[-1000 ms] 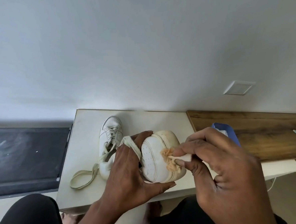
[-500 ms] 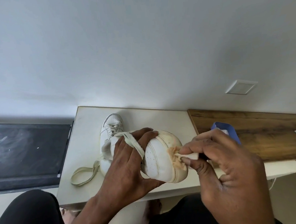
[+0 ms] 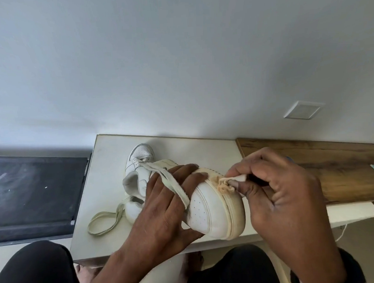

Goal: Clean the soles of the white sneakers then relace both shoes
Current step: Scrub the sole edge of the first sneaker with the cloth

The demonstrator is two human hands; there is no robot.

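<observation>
L hand (image 3: 162, 210) grips the held sneaker (image 3: 210, 210) from above, fingers curled over the upper, thumb under, w/ a flat lace (image 3: 176, 191) draped across the fingers. R hand (image 3: 281, 201) pinches a small cloth (image 3: 227, 182) btwn thumb & fingers, pressing it on the sole rim by the toe; the cloth's tip is stained tan. The shoe is tipped on its side, sole facing right, toe at the near edge of the white table (image 3: 204, 147). Count: 2 sneakers, 1 cloth. 2nd sneaker (image 3: 140, 159) sits just left & far of the first, toe to the far wall. A lace loop (image 3: 103, 220) lies near the table's left edge. Blue sliver (image 3: 289, 157) behind R hand, too hidden to tell what it is. Bare tabletop shows far-right, up to the wood top (image 3: 336, 171)
</observation>
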